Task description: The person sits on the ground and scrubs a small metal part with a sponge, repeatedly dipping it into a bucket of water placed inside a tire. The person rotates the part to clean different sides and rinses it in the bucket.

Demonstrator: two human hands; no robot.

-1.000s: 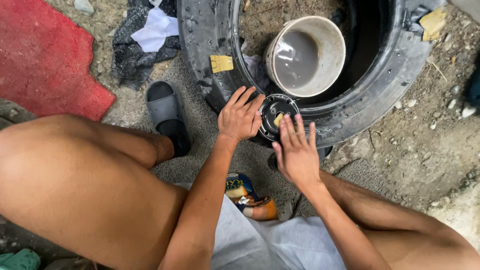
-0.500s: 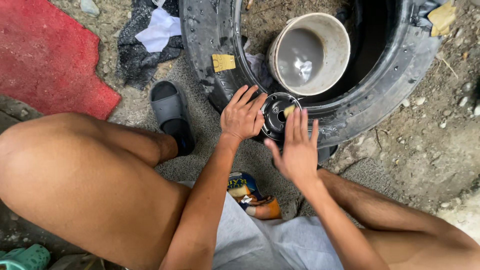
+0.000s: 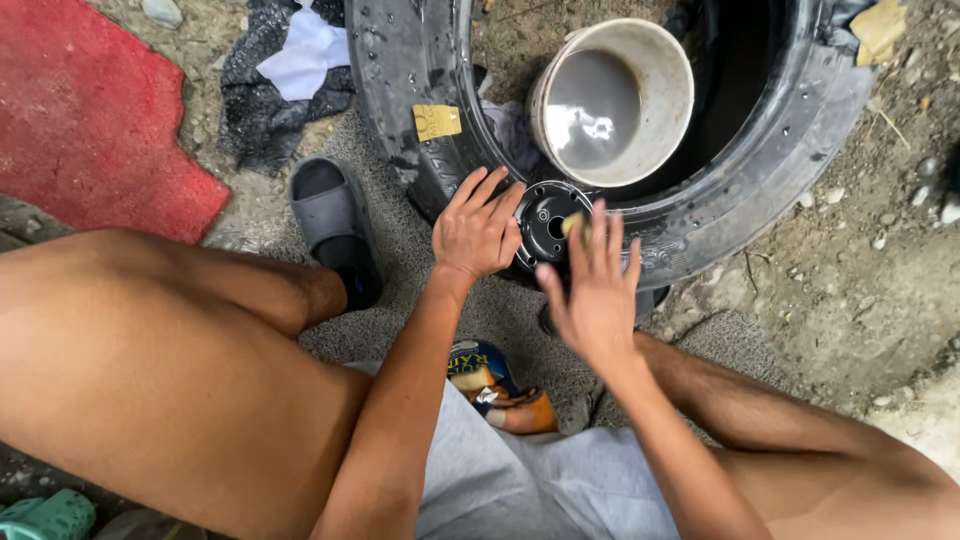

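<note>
Outdoors, gravelly dirt ground (image 3: 830, 300), both hands' fingers spread over a black round part (image 3: 545, 220) on a tyre (image 3: 400, 90).

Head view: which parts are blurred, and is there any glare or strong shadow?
Head view: the right hand is smeared by motion blur; the left hand, resting on the black round part, is sharp. The water in the bucket gives a white glare, and the wet tire shines in spots. The light is soft, without hard shadows.
</note>
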